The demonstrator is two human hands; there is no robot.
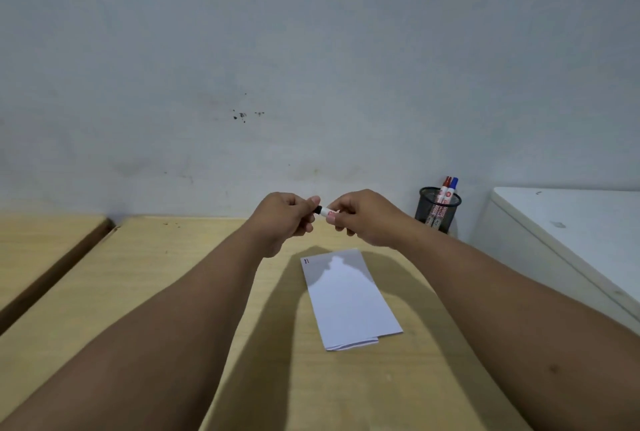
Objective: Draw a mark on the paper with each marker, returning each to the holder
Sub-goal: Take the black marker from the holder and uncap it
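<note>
Above the far end of the paper, the black-capped marker lies level, left hand fingers pinching its cap, right hand fingers pinching its barrel, the holder beyond the paper's right.

No legible text: red label blurs on the markers, tiny marks on the paper.

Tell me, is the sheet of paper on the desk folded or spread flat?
Folded. The paper shows doubled, offset layers along its near edge.
</note>
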